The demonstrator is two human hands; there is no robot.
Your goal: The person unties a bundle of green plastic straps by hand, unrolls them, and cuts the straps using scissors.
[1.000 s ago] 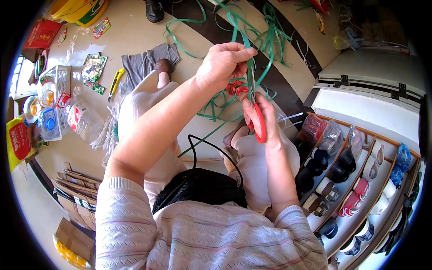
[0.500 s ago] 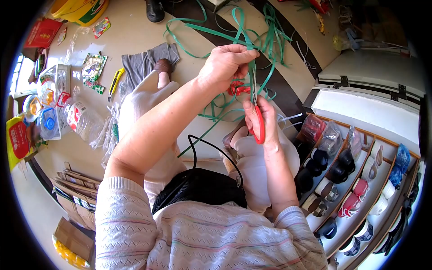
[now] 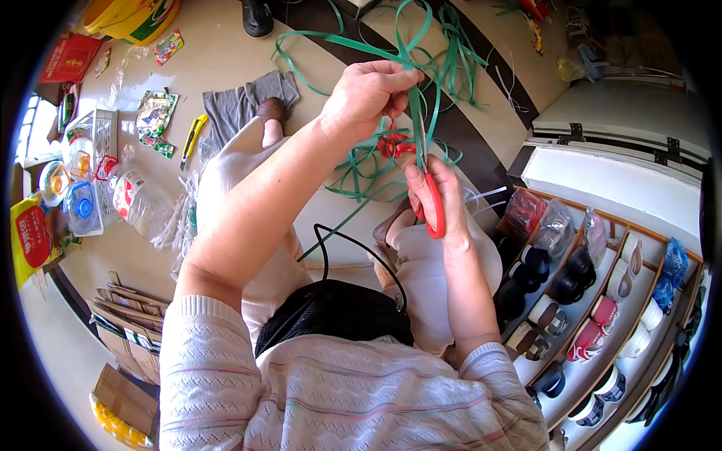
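Note:
My left hand [image 3: 370,93] pinches a green plastic strap [image 3: 415,109] between thumb and fingers, in front of my knees. Just below it, my right hand [image 3: 436,192] is closed around the red handle of a pair of scissors [image 3: 434,204]. The metal blades point up and lie along the strap; whether they are parted I cannot tell. Long green strapping loops beyond my hands, with a tangled bundle [image 3: 455,64] on the floor. Behind the blades, between my hands, a red item [image 3: 392,143] shows in part.
A shoe rack [image 3: 583,316] with several shoes stands at my right. To the left lie a yellow utility knife [image 3: 193,141], a grey cloth [image 3: 244,105], a clear plastic bottle [image 3: 139,199] and a white basket [image 3: 103,135]. A black bag [image 3: 331,319] rests on my lap.
My left hand has moved slightly up and left with the strap, whose upper loop has shifted upward. My right hand and the scissors have hardly moved.

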